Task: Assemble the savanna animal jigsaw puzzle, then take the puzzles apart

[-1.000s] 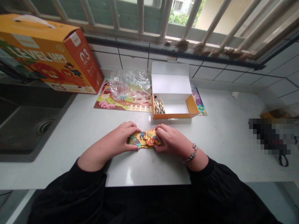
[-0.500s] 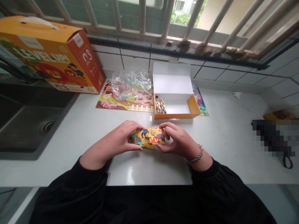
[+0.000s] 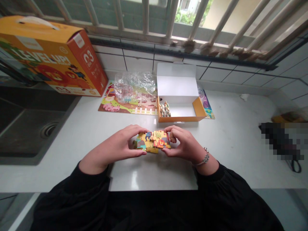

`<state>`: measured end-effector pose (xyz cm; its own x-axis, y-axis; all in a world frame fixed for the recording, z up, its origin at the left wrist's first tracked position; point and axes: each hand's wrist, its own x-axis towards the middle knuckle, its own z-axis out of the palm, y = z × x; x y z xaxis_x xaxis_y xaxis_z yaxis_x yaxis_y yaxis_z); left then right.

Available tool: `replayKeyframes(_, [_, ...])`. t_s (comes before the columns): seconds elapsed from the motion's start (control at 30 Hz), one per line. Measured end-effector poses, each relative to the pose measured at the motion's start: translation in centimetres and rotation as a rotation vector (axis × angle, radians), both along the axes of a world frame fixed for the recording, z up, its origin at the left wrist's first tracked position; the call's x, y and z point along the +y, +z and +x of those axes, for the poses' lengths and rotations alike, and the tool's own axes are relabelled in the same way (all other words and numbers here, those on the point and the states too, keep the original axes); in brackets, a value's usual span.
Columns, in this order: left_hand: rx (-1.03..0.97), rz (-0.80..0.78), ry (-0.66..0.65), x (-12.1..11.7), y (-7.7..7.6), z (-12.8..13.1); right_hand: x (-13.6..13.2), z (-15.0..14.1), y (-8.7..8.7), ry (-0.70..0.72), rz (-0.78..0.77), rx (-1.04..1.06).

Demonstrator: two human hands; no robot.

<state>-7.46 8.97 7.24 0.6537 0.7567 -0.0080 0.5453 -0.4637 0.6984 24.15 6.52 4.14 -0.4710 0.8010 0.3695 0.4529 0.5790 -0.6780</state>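
Note:
Yellow jigsaw puzzle pieces (image 3: 150,141) with animal pictures sit in two side-by-side stacks between my hands, over the counter in front of me. My left hand (image 3: 125,141) grips the left-hand pieces, thumb at the near edge and fingers at the far edge. On the other side my right hand (image 3: 180,141) pinches the right-hand pieces, which show a red lion. The stacks touch or overlap in the middle; which, I cannot tell. Just beyond them stands an open orange box (image 3: 179,119) with a raised white lid, and more puzzle pieces (image 3: 165,109) stand upright at its left end.
Behind the open box lie a printed picture board (image 3: 117,107) and crumpled clear plastic (image 3: 134,85). A large orange carton (image 3: 55,61) stands at the left beside a dark sink (image 3: 24,128). A blurred dark object (image 3: 279,141) lies at the right. Window bars (image 3: 145,19) run along the back.
Both hands stay nearly in place around the puzzle pieces. The left-hand pieces look slightly turned. The view has shifted a little.

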Motion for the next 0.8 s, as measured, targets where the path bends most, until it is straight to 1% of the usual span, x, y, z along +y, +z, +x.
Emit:
replayKeyframes(0.1, [0.002,-0.004,0.011,-0.08,0.18,0.00,0.03,0.01,-0.02,0.003,-0.008,0.007])
replayKeyframes(0.37, [0.007,-0.005,0.002,-0.10,0.74,0.19,-0.15,0.04,0.16,0.000,0.029,0.006])
replayKeyframes(0.67, [0.017,-0.022,-0.014,0.02,0.40,-0.02,-0.32,-0.04,-0.13,-0.005,0.156,-0.084])
replayKeyframes(0.8, [0.021,0.005,0.009,0.12,0.00,-0.45,-0.14,0.06,-0.35,-0.019,0.150,-0.081])
